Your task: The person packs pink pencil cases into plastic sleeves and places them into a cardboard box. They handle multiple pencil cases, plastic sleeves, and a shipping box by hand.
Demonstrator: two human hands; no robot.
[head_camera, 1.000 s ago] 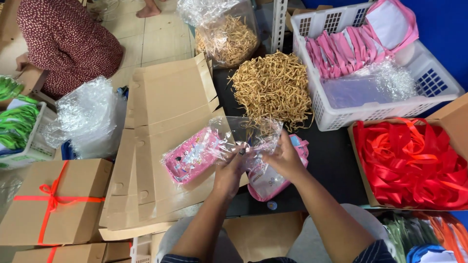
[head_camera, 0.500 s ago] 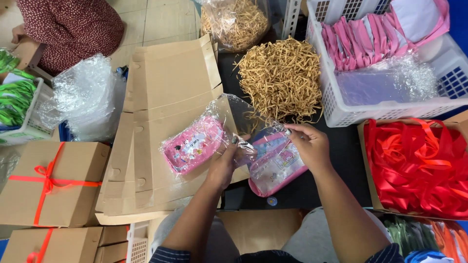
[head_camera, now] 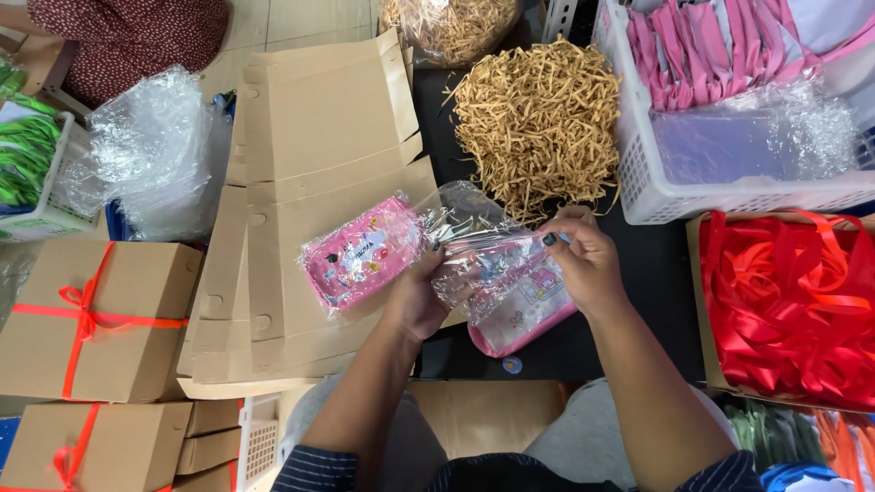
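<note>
Folding the loose end of the clear plastic bag (head_camera: 474,239) down, the right hand (head_camera: 583,264) has come back in from half a second ago and now pinches the wrap above the second pink pouch (head_camera: 519,305) on the black tabletop (head_camera: 638,273). The left hand (head_camera: 415,296) still grips the bag just at 3 o'clock of the pink case (head_camera: 363,251) inside it, over the flat cardboard sheets (head_camera: 310,182). With both hands closed on the film, the bagging looks close to done.
</note>
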